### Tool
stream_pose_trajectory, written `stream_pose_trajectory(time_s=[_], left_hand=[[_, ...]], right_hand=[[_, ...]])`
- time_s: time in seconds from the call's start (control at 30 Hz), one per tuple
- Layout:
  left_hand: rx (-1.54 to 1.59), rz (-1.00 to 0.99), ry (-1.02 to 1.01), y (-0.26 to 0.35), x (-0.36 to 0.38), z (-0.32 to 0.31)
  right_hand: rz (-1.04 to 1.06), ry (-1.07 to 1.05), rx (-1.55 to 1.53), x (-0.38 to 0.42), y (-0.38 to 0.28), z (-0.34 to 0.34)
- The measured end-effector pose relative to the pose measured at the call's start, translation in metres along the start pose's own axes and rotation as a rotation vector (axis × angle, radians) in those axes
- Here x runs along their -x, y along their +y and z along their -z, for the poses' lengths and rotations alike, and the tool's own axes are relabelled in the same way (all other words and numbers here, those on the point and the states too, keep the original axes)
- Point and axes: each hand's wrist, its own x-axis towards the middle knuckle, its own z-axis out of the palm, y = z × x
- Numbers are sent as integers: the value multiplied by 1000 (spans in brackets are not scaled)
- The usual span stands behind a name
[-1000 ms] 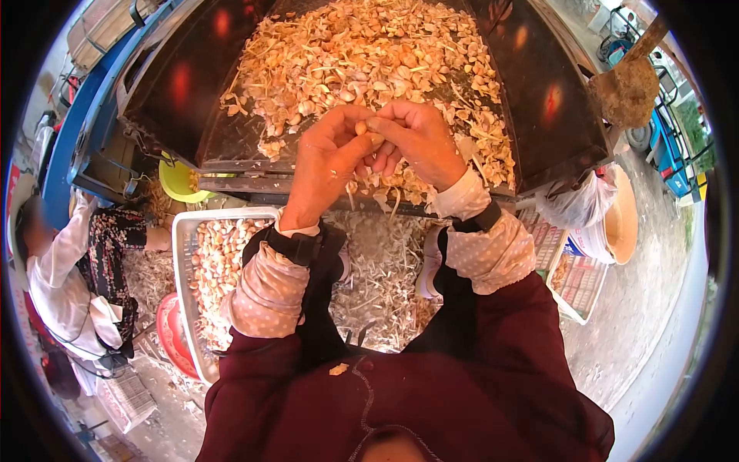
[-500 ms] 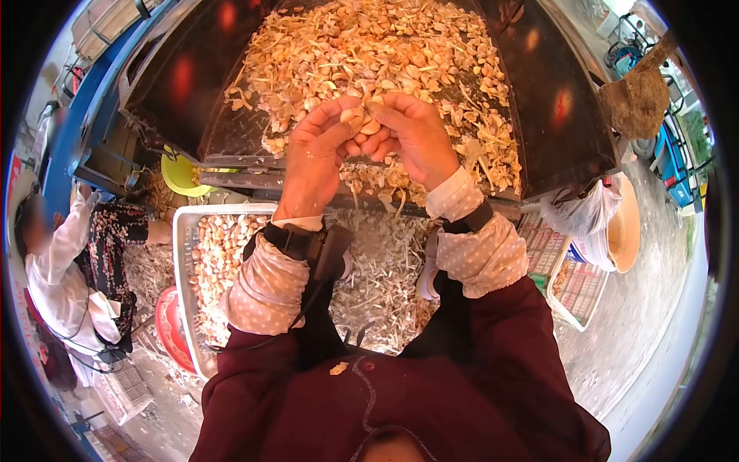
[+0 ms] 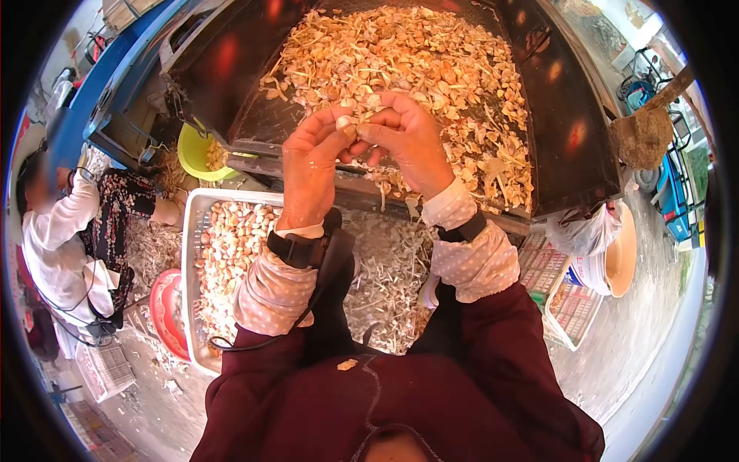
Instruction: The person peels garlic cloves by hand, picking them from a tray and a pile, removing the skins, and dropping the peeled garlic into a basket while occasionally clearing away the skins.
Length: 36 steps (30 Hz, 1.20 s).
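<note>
My left hand (image 3: 312, 169) is closed, with a pale garlic clove (image 3: 345, 122) pinched at its thumb and forefinger. Against it, my right hand (image 3: 412, 146) is closed too, its thumb and fingers pressed round something small that the fingers largely hide. Both hands meet over the near edge of a dark tray table (image 3: 265, 131) with raised sides. Loose garlic cloves and papery skins (image 3: 400, 58) are spread across its surface. Left of my left forearm, a white crate (image 3: 190, 254) holds many cloves (image 3: 227, 246).
A lime-green bowl (image 3: 188, 162) and a red basin (image 3: 163, 308) stand at the left, near a seated person (image 3: 65, 223) in a white top. Skins (image 3: 385, 285) litter the floor between my legs. At the right are baskets (image 3: 573, 308), a bucket (image 3: 589, 273) and a plastic bag (image 3: 589, 231).
The view has shifted, so the table and crate appear further right. The fingers of both hands have changed position, and a single pale clove now shows at my left fingertips.
</note>
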Motion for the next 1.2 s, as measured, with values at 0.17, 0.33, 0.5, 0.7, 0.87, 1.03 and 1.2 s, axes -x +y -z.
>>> stream_pose_trajectory(time_s=[0.17, 0.33, 0.5, 0.7, 0.87, 1.03, 1.2], left_hand=[[81, 15, -11, 18, 16, 35], [20, 49, 65, 34, 37, 74], [-148, 2, 153, 49, 63, 104], [-293, -143, 362, 43, 91, 121], [-310, -231, 450, 40, 102, 142], [-356, -81, 371, 53, 117, 150], [-363, -102, 434, 37, 119, 159]], right_hand=[[5, -136, 176, -5, 6, -30], [19, -248, 259, -10, 28, -65], [-36, -313, 299, -7, 43, -106], [351, -226, 657, 1, 90, -143], [310, -291, 710, -10, 90, -165], [361, -576, 775, -24, 90, -173], [258, -633, 806, -24, 104, -179]])
